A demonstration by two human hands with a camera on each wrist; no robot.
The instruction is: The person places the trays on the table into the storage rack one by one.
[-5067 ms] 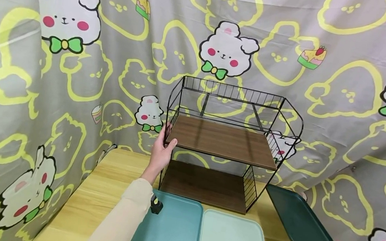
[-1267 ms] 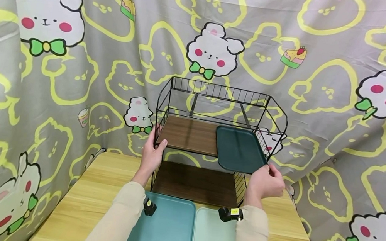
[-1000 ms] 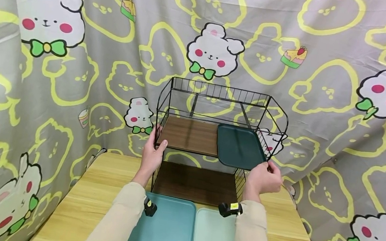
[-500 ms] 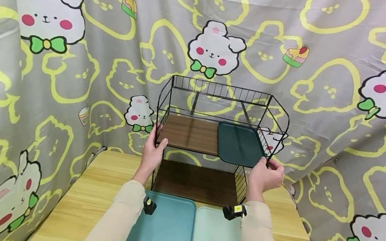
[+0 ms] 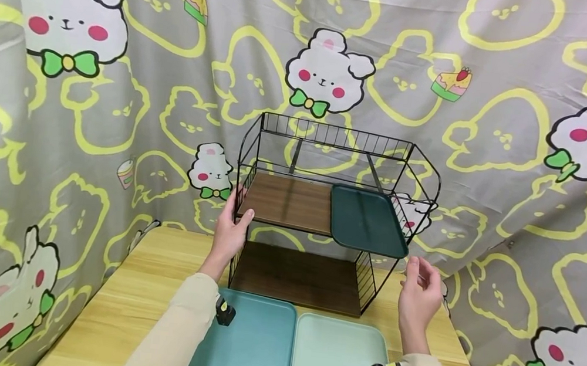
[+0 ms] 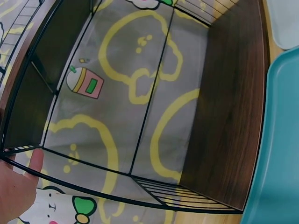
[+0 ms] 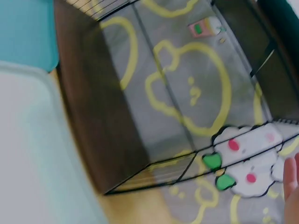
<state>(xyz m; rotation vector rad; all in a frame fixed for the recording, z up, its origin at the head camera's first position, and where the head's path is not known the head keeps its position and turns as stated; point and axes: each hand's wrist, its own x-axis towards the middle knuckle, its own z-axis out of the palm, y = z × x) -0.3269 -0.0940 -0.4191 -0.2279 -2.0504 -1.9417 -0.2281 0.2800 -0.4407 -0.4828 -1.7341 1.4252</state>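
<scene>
A two-tier shelf rack [image 5: 297, 277] with a black wire frame and brown wooden boards stands on the table. At its left front post my left hand [image 5: 228, 233] grips the frame, thumb in front at the upper board's level. On the right half of the upper board [image 5: 288, 203] lies a dark green tray [image 5: 368, 221], its front edge jutting past the board. My right hand [image 5: 419, 295] is apart from the tray, just off its front right corner, fingers loosely bent with nothing in them. In the right wrist view only some fingers [image 6: 36, 161] of neither tray-side hand show; those are the left hand's.
On the wooden table [image 5: 123, 302] in front of the rack lie a teal tray [image 5: 256, 344] and, to its right, a smaller mint-green tray [image 5: 340, 355]. A patterned curtain [image 5: 176, 77] hangs behind and along both sides.
The dark green tray has gone from the right hand's grip beside the rack onto the upper board. My right hand has let go and drawn back right. My left hand keeps its grip.
</scene>
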